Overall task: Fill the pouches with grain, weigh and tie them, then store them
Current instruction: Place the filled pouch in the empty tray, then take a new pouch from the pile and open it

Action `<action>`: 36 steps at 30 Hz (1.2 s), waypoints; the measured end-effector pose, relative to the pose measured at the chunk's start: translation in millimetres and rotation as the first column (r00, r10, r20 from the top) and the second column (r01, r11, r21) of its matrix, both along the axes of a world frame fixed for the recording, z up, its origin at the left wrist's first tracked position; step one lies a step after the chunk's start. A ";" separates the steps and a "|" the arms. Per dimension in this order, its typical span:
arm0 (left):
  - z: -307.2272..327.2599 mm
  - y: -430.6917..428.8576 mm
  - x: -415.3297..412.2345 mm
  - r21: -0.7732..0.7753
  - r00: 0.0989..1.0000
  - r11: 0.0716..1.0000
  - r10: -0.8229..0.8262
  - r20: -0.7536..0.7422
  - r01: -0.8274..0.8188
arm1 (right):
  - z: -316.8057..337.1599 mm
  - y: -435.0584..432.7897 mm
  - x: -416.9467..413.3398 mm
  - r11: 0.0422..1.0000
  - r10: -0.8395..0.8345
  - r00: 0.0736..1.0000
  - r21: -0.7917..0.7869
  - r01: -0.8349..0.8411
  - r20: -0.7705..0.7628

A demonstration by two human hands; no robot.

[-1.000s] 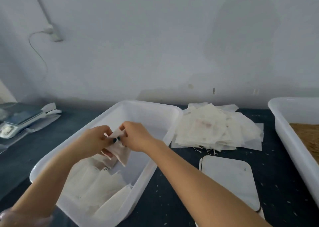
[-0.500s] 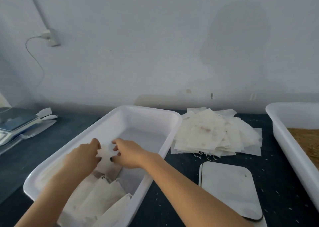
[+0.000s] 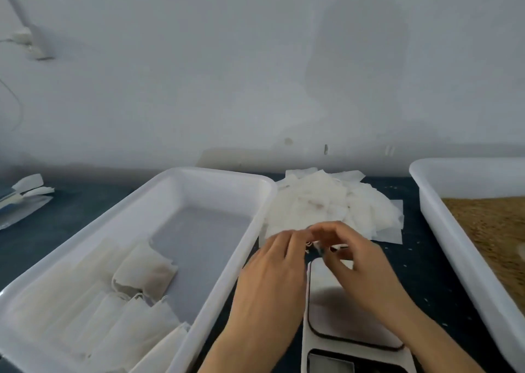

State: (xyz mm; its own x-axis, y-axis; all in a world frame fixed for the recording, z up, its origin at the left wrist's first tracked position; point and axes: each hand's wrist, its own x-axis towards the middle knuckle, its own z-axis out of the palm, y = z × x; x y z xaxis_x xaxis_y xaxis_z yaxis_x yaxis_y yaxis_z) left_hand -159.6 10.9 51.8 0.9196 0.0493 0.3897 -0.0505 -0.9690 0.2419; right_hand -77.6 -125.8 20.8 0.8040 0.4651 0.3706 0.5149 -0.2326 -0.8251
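Note:
My left hand (image 3: 272, 276) and my right hand (image 3: 360, 267) meet fingertip to fingertip at the near edge of a heap of empty white pouches (image 3: 326, 202), above the far end of a white scale (image 3: 341, 318). Between their fingertips they pinch a thin empty pouch (image 3: 339, 248), which is blurred and mostly hidden by the fingers. To the left stands a white storage bin (image 3: 216, 174) with several filled, tied pouches (image 3: 145, 273) in its near half. At the right, a white bin (image 3: 443, 230) holds brown grain (image 3: 488, 225).
The dark blue tabletop (image 3: 85, 216) ends at a pale wall behind. A second device with plastic wrapping (image 3: 20, 199) lies at the far left edge. A wall socket with a cable (image 3: 25, 40) is at the upper left.
Both hands left the storage bin, where they set down a filled pouch, and moved right to the heap of empty pouches. The view has swung right and down.

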 end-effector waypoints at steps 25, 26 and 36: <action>-98.6 40.2 148.5 -0.115 0.989 0.991 0.045 -0.143 -0.062 | -41.3 -64.5 13.4 0.957 -0.288 0.951 0.011 0.291 -0.115; -99.7 41.7 148.2 -0.094 0.988 0.994 0.040 -0.148 -0.054 | -41.5 -64.6 13.7 0.957 -0.286 0.951 0.012 0.289 -0.121; -89.3 42.4 141.5 -0.188 0.991 0.974 0.123 -0.045 -0.130 | -40.5 -65.0 12.8 0.965 -0.251 0.947 0.029 0.261 -0.199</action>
